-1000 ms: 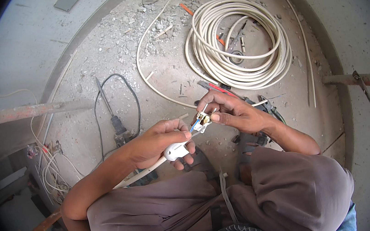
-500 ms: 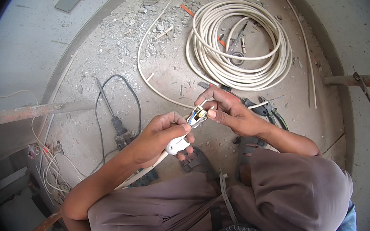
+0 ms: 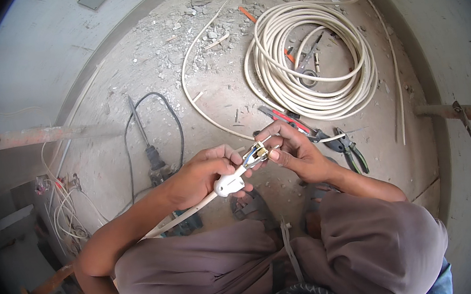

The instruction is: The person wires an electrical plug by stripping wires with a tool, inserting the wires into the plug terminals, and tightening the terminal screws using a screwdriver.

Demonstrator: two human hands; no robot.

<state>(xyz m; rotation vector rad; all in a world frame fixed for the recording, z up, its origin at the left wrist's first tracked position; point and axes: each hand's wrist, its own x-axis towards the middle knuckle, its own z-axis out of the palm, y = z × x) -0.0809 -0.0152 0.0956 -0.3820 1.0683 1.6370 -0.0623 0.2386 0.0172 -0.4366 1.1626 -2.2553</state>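
Observation:
I squat over a dusty concrete floor. My left hand grips a white plug body on the end of a white cable that runs back under my left forearm. My right hand pinches the opened front of the plug, where small metal contacts and coloured wire ends show. Both hands meet in front of my knees, fingers closed around the part.
A large coil of white cable lies ahead on the floor, with pliers and red-handled cutters near my right hand. A power tool with a black cord lies to the left. Rubble litters the far floor; loose wires hang at the left wall.
Both hands have shifted slightly up and the plug has been turned a little; my right fingers stay on its opened end. Nothing on the floor has moved.

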